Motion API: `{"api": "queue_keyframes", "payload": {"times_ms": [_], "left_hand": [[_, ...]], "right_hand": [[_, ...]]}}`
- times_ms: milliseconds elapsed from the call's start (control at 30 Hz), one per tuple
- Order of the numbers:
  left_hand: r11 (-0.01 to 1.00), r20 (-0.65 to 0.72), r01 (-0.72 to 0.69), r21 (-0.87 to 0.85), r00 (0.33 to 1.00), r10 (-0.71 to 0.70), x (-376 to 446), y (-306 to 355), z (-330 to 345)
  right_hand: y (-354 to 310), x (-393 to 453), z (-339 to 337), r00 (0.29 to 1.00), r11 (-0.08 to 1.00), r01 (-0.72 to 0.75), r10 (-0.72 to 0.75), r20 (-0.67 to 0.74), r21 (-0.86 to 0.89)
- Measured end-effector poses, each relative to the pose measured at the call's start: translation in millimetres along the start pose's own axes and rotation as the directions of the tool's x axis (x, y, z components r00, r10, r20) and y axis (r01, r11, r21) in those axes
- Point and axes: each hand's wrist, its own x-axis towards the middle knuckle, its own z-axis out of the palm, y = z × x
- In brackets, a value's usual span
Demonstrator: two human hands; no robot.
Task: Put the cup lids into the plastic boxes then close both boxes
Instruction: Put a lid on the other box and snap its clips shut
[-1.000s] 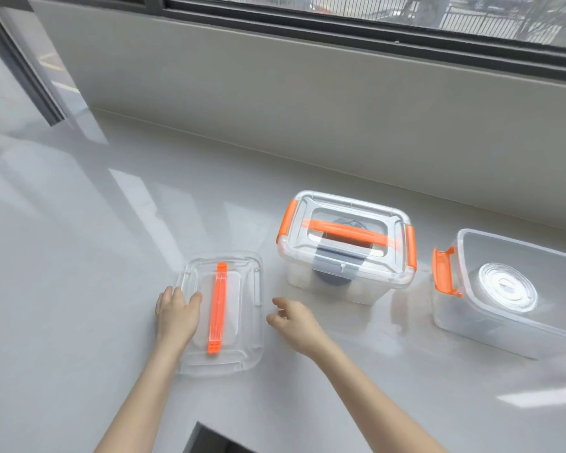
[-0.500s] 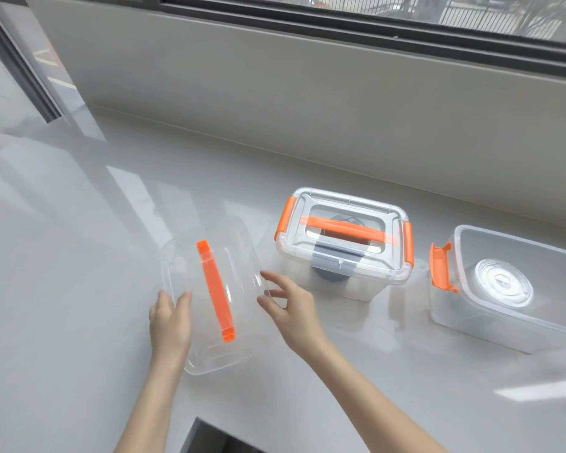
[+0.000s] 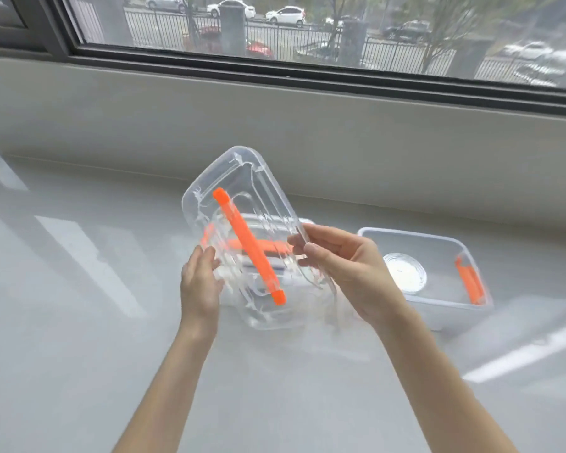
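A clear box lid with an orange handle bar is held up in the air, tilted toward me. My left hand grips its lower left edge. My right hand pinches its right edge. Behind the raised lid, blurred through the plastic, stands a closed plastic box with orange clips. To the right an open plastic box with an orange clip sits on the counter, and a clear round cup lid lies inside it.
The glossy pale counter runs back to a low grey wall under a wide window. Bright window reflections streak the surface left and right.
Both hands took the box lid off the counter at the left and lifted it up and rightward, in front of the closed box. The camera tilted up, showing the window.
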Motion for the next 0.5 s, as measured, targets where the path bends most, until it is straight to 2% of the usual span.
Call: {"api": "queue_keyframes", "payload": {"times_ms": [100, 200, 267, 333, 400, 500], "left_hand": [[0.994, 0.196, 0.081, -0.067, 0.978, -0.067, -9, 6, 46], [0.947, 0.342, 0.240, -0.214, 0.927, -0.157, -11, 7, 79], [0.907, 0.429, 0.269, -0.324, 0.896, -0.113, -13, 5, 95], [0.889, 0.472, 0.242, -0.389, 0.881, -0.033, -13, -3, 106], [0.905, 0.534, 0.198, -0.377, 0.845, 0.038, -15, -9, 119], [0.967, 0.594, 0.124, -0.221, 0.804, 0.032, -14, -26, 144]], "right_hand": [[-27, -21, -38, 1.000, 0.996, 0.024, -0.025, -0.010, -0.086], [-50, -45, -72, 0.998, 0.966, 0.061, -0.062, 0.002, -0.252], [-58, -57, -93, 0.996, 0.928, 0.078, -0.084, -0.002, -0.365], [-58, -64, -112, 0.997, 0.884, 0.053, -0.070, -0.018, -0.464], [-52, -69, -131, 0.998, 0.809, 0.010, -0.041, -0.039, -0.588], [-35, -73, -157, 0.996, 0.709, -0.042, -0.024, -0.083, -0.704]]}}
